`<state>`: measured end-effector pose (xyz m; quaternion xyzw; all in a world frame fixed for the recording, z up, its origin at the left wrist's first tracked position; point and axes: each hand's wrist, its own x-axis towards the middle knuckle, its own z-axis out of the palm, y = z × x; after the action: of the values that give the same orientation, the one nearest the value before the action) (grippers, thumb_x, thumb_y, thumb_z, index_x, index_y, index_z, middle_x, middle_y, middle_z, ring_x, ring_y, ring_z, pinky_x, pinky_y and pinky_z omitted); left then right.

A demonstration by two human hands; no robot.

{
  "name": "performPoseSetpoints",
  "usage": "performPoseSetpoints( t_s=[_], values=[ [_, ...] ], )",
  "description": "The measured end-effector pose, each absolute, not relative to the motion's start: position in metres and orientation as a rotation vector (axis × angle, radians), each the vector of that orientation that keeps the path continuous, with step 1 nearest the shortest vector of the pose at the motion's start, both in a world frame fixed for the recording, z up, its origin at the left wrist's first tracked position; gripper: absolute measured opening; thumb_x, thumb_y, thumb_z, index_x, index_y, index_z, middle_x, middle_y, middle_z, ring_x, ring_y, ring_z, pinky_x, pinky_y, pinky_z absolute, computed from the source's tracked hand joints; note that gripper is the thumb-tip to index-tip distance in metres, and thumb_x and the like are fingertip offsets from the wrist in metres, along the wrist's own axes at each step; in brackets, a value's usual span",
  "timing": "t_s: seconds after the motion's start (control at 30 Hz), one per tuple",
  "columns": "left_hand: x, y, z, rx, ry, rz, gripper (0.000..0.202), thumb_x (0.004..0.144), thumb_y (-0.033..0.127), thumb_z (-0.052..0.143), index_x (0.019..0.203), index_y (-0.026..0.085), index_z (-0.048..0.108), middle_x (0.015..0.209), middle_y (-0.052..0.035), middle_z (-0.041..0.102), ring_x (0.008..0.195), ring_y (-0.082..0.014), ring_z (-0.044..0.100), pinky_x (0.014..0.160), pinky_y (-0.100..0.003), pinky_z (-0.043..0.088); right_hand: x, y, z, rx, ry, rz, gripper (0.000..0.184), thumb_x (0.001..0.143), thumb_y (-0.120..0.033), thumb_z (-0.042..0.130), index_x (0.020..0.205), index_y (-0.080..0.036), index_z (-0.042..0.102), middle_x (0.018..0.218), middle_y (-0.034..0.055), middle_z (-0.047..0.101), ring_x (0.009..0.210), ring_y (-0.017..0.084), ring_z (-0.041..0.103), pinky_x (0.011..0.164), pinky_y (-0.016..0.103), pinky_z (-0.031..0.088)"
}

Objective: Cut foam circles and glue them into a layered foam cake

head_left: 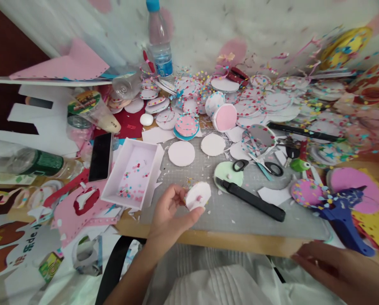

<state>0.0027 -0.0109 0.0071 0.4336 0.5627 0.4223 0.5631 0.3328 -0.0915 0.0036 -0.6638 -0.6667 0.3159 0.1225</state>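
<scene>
Nearest, the right hand (342, 271) hangs low at the table's front edge, blurred. I cannot tell whether it is open or closed, and it seems to hold nothing. The left hand (168, 212) is raised just over the near edge of the grey mat (240, 216), thumb and fingertips pinched on a small white disc (198, 195) with a pink spot on its face. The disc looks light and thin, perhaps foam or card. It should bend or crease easily, so the rim is the place to grip it, as the fingers do.

Just beyond lie a black knife (253, 200) on the mat, a green disc (227, 173) and scissors (261, 166). Left of them sit a white tray (134, 173) speckled with confetti and a phone (101, 156). A blue punch (342, 216) lies right. Farthest, a bottle (159, 40) stands at the wall.
</scene>
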Motion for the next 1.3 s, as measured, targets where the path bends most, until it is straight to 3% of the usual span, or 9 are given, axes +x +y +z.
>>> performPoseSetpoints(
  t_s=[0.07,0.2,0.27,0.33,0.4,0.57,0.83,1.13,1.3],
  values=[
    [0.005,-0.011,0.011,1.044,1.343,0.994,0.026,0.068,0.019,0.074,0.075,0.020,0.049,0.072,0.0048,0.050,0.066,-0.0079,0.051,0.065,-0.018,0.045,0.318,-0.081,0.014,-1.825,-2.093,1.070,0.017,0.082,-0.039,0.064,0.067,-0.031,0.065,0.050,0.0039,0.060,0.038,0.015,0.056,0.036,0.026,0.042],
    [0.008,-0.016,0.018,1.139,1.392,1.031,0.027,0.071,0.019,0.073,0.071,0.021,0.046,0.070,0.0052,0.048,0.067,-0.0088,0.053,0.066,-0.019,0.046,0.262,-0.049,0.037,-1.536,-2.115,0.887,0.025,0.090,-0.029,0.058,0.066,-0.025,0.055,0.056,0.0012,0.055,0.045,0.012,0.054,0.042,0.024,0.043],
    [0.008,-0.020,0.020,1.204,1.415,1.040,0.029,0.071,0.019,0.074,0.071,0.021,0.045,0.072,0.0040,0.054,0.072,-0.0114,0.059,0.070,-0.022,0.049,0.235,-0.038,0.042,-1.369,-2.054,0.851,0.008,0.092,-0.023,0.056,0.085,-0.024,0.060,0.068,0.0019,0.059,0.057,0.014,0.059,0.050,0.025,0.047],
    [0.007,-0.023,0.021,1.277,1.424,1.044,0.029,0.072,0.019,0.074,0.072,0.022,0.045,0.078,0.0016,0.062,0.079,-0.0146,0.064,0.075,-0.025,0.051,0.215,-0.031,0.042,-1.256,-2.008,0.805,0.017,0.091,-0.018,0.057,0.107,-0.024,0.060,0.078,0.0030,0.062,0.065,0.014,0.061,0.055,0.025,0.050],
    [0.005,-0.026,0.022,1.360,1.411,1.045,0.027,0.074,0.019,0.073,0.073,0.022,0.046,0.084,-0.0002,0.067,0.083,-0.0163,0.067,0.078,-0.028,0.052,0.202,-0.028,0.040,-1.175,-1.991,0.783,0.028,0.091,-0.015,0.058,0.118,-0.024,0.058,0.087,0.0047,0.064,0.074,0.015,0.063,0.061,0.025,0.052],
    [0.006,-0.027,0.025,1.537,1.342,1.047,0.026,0.076,0.011,0.071,0.075,0.023,0.048,0.088,0.0023,0.071,0.083,-0.0135,0.069,0.080,-0.024,0.052,0.195,-0.024,0.032,-1.097,-1.994,0.816,0.024,0.091,-0.010,0.056,0.110,-0.024,0.058,0.099,0.0058,0.064,0.090,0.018,0.063,0.076,0.030,0.053],
    [0.011,-0.015,0.020,1.636,1.349,1.012,0.028,0.075,0.010,0.073,0.074,0.022,0.048,0.085,0.0029,0.072,0.080,-0.0129,0.070,0.075,-0.022,0.053,0.191,-0.015,0.020,-1.168,-1.973,0.793,0.015,0.094,-0.009,0.049,0.097,-0.022,0.054,0.087,0.0033,0.058,0.079,0.016,0.058,0.068,0.027,0.048],
    [0.011,-0.011,-0.010,1.520,1.474,1.105,0.021,0.077,0.014,0.069,0.076,0.021,0.050,0.080,0.0016,0.067,0.079,-0.0140,0.067,0.074,-0.024,0.052,0.172,-0.006,-0.011,-1.186,-1.901,0.686,0.025,0.087,0.003,0.040,0.090,-0.020,0.048,0.086,0.0050,0.053,0.080,0.018,0.052,0.069,0.029,0.046],
    [0.017,-0.009,-0.018,1.334,1.558,1.210,0.023,0.076,0.020,0.073,0.076,0.021,0.050,0.075,0.0024,0.062,0.072,-0.0122,0.063,0.069,-0.022,0.052,0.160,-0.013,-0.020,-1.197,-1.804,0.679,0.019,0.090,-0.002,0.044,0.092,-0.021,0.046,0.085,0.0033,0.051,0.079,0.016,0.053,0.069,0.027,0.047]
  ],
)
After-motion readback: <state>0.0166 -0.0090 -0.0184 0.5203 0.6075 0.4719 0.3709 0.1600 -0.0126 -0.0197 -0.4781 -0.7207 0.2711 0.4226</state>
